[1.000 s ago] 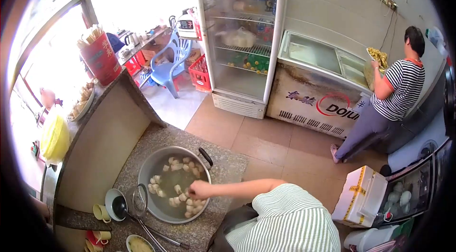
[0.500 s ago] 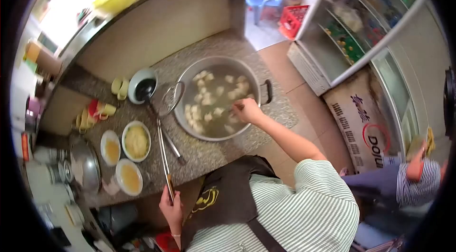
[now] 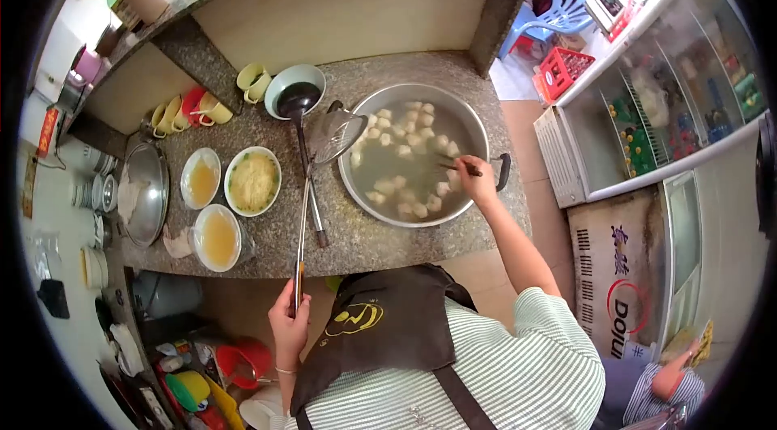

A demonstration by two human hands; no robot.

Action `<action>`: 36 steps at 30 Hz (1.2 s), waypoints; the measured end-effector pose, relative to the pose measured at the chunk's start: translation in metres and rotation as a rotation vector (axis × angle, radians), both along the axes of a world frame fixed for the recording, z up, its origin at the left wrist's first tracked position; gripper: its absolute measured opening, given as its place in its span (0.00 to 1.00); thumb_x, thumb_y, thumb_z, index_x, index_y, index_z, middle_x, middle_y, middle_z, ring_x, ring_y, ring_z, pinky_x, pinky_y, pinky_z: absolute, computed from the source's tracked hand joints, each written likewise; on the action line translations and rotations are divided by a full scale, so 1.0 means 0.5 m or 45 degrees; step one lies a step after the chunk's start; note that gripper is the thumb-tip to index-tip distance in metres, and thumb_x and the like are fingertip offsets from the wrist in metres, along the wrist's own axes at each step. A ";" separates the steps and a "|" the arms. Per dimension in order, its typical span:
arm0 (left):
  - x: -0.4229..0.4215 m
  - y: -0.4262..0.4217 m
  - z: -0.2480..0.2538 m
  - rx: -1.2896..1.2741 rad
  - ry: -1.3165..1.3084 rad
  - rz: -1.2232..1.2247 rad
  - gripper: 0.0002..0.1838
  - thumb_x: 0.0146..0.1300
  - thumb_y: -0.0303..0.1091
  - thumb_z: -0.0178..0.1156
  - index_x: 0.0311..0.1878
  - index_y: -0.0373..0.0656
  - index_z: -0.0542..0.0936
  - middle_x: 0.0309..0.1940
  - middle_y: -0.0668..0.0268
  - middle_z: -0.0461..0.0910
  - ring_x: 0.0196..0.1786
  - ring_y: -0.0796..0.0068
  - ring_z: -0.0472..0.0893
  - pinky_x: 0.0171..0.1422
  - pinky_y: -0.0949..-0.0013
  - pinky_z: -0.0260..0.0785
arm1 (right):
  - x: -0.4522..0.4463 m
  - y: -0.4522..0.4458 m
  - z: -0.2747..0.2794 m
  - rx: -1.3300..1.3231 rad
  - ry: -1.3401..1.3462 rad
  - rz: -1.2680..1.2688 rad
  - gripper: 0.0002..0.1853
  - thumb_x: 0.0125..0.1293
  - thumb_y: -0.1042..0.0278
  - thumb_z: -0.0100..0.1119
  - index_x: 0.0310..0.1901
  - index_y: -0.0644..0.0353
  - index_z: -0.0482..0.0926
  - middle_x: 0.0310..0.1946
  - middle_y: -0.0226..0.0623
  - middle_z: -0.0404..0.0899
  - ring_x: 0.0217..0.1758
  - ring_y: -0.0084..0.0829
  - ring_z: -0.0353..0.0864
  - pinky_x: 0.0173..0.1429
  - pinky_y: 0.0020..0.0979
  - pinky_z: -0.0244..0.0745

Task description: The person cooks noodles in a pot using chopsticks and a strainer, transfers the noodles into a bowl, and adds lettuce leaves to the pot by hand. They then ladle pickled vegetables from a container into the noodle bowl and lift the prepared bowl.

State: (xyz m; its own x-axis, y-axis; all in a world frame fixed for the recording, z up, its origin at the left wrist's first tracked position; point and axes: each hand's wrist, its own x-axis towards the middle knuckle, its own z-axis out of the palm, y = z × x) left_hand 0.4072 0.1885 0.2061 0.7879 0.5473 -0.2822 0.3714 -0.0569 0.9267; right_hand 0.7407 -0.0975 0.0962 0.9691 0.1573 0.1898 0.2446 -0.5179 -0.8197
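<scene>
A wide metal pot [image 3: 351, 187] of cloudy liquid stands on the counter, with several pale wonton-like dumplings [image 3: 403, 151] floating in it. Over its right side, my right hand [image 3: 476, 177] is closed around dark chopsticks [image 3: 450, 167], whose tips reach toward the liquid. My left hand [image 3: 290, 323] grips the lower end of a long-handled mesh strainer [image 3: 340, 138], whose basket is at the pot's left rim. Left of the strainer, a dark ladle [image 3: 298, 98] rests in a grey-blue bowl [image 3: 314, 78], its handle pointing toward me.
A bowl of noodles [image 3: 253, 180] and two bowls of yellowish broth [image 3: 201, 179] stand at left, near a large metal bowl [image 3: 146, 195] and several cups [image 3: 170, 116]. A glass-door fridge [image 3: 688, 82] is at right; another person's striped sleeve [image 3: 660, 393] shows at lower right.
The view has shifted. The strainer basket has turned so its mesh now faces me at the pot rim. The dumplings have spread differently, and my right hand remains over the pot's right side.
</scene>
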 end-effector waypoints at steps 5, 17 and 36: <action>0.012 0.003 0.008 -0.002 0.033 -0.074 0.23 0.57 0.22 0.53 0.58 0.36 0.68 0.30 0.72 0.74 0.24 0.91 0.68 0.26 0.85 0.61 | -0.028 0.007 0.034 -0.072 0.213 0.165 0.07 0.55 0.69 0.57 0.32 0.62 0.79 0.25 0.47 0.77 0.28 0.44 0.78 0.35 0.35 0.72; 0.057 -0.006 -0.011 -0.045 0.033 -0.150 0.22 0.57 0.22 0.53 0.57 0.35 0.68 0.28 0.73 0.74 0.25 0.91 0.69 0.26 0.84 0.63 | 0.007 -0.002 -0.017 0.135 -0.028 0.053 0.07 0.56 0.69 0.58 0.33 0.65 0.79 0.26 0.46 0.77 0.28 0.38 0.79 0.33 0.30 0.71; 0.140 -0.030 -0.057 0.058 0.065 -0.282 0.22 0.56 0.24 0.56 0.56 0.36 0.69 0.23 0.75 0.72 0.19 0.90 0.66 0.21 0.81 0.60 | -0.004 -0.010 0.001 -0.060 0.094 0.062 0.09 0.58 0.68 0.56 0.35 0.65 0.79 0.25 0.44 0.79 0.28 0.36 0.79 0.34 0.29 0.72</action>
State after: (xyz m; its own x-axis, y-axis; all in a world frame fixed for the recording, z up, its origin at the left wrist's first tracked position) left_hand 0.4774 0.1735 0.1774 0.8758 0.3754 -0.3034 0.3913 -0.1839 0.9017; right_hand 0.7386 -0.1025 0.0969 0.9712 0.2114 0.1094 0.2102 -0.5455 -0.8113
